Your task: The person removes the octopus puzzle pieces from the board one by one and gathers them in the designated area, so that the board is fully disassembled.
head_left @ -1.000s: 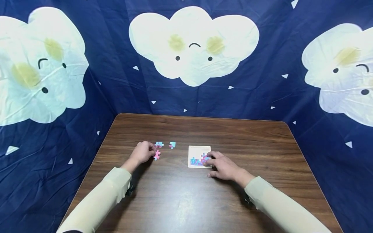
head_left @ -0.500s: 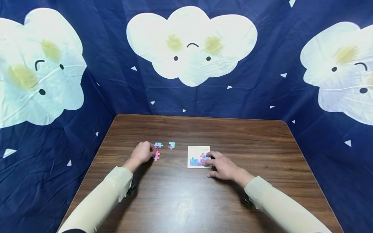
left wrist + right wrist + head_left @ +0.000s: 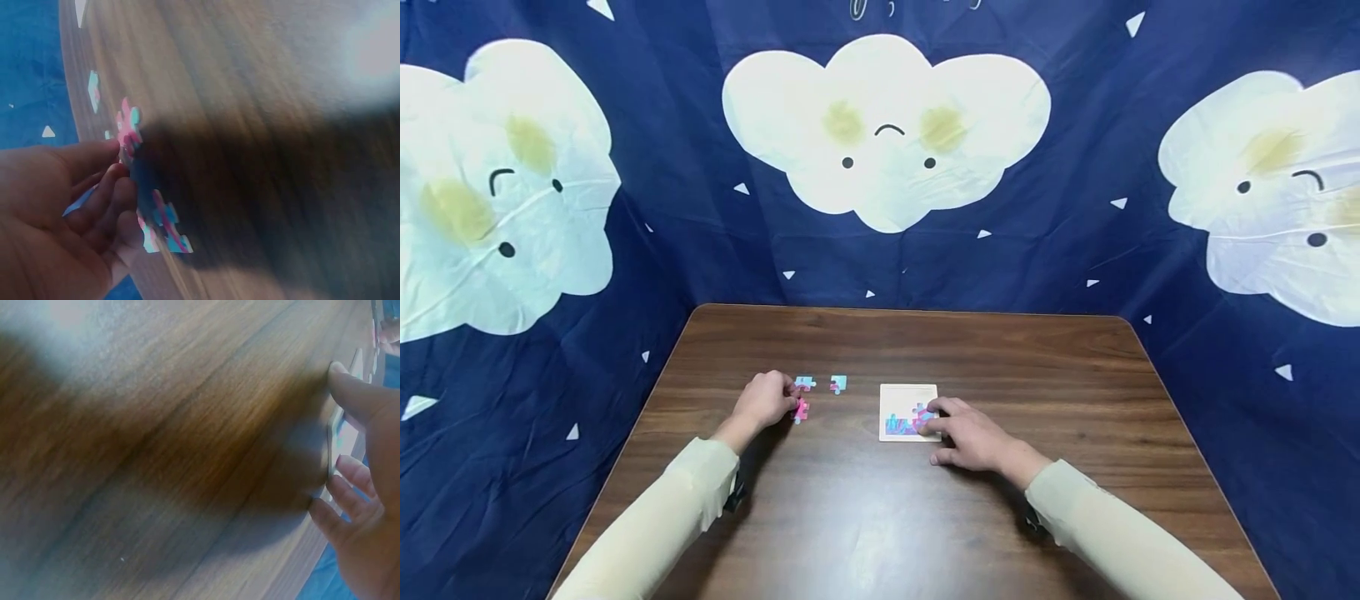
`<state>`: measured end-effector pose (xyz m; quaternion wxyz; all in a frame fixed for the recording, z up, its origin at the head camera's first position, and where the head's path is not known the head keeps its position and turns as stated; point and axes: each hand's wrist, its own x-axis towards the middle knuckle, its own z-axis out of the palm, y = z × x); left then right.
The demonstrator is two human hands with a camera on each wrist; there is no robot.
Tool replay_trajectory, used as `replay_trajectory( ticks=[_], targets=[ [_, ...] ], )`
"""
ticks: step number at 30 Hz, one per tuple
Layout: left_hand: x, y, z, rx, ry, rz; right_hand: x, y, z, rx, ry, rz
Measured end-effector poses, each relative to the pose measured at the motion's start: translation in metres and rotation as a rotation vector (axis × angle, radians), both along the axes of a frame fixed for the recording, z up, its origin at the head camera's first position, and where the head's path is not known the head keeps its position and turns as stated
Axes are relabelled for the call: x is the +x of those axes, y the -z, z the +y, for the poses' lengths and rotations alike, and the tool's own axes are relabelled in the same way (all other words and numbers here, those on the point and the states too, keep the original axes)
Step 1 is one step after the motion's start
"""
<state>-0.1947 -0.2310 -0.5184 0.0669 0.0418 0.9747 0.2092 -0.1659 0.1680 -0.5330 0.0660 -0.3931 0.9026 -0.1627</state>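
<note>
In the head view my left hand [image 3: 765, 399] pinches a pink puzzle piece [image 3: 802, 410] at the left of the table. Thumb and fingertips meet at the edge of that same pink piece [image 3: 127, 129] in the left wrist view. Just beyond it lie a blue-and-pink piece [image 3: 805, 383] and a light blue corner piece [image 3: 838, 383]. My right hand [image 3: 968, 433] rests at the right side of a square white puzzle tray [image 3: 889, 395], fingers spread over joined pieces [image 3: 898, 426] along its lower part. Those fingers hide part of the pieces.
The brown wooden table [image 3: 880, 517] has its far edge before a dark blue cloth [image 3: 685, 208] with white clouds. More puzzle pieces [image 3: 165, 222] show below the fingers in the left wrist view. The left hand also appears at the right wrist view's upper corner.
The head view has tilted slightly, so everything sits a little lower. My left thumb and fingertips now overlap the pink piece's edge more. The right hand stays at the tray.
</note>
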Motion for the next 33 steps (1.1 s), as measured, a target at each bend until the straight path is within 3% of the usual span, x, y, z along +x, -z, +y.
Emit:
replay_trajectory(
  ticks=[7,11,21,28,33],
  targets=[
    [-0.002,-0.010,0.020,0.044,0.019,0.083,-0.003,-0.004,0.001,0.047,-0.013,-0.020],
    [-0.006,-0.017,0.041,0.093,0.065,0.096,-0.005,-0.008,0.002,0.086,-0.010,-0.040],
    [-0.015,-0.018,0.099,0.148,0.134,0.126,-0.004,-0.002,0.003,0.052,-0.015,0.004],
    [-0.017,-0.021,0.134,0.154,0.174,0.094,-0.001,0.002,0.006,0.044,0.004,0.019],
    [-0.018,-0.017,0.154,0.133,0.217,0.065,0.001,0.001,0.006,0.037,0.002,0.026]
  ],
)
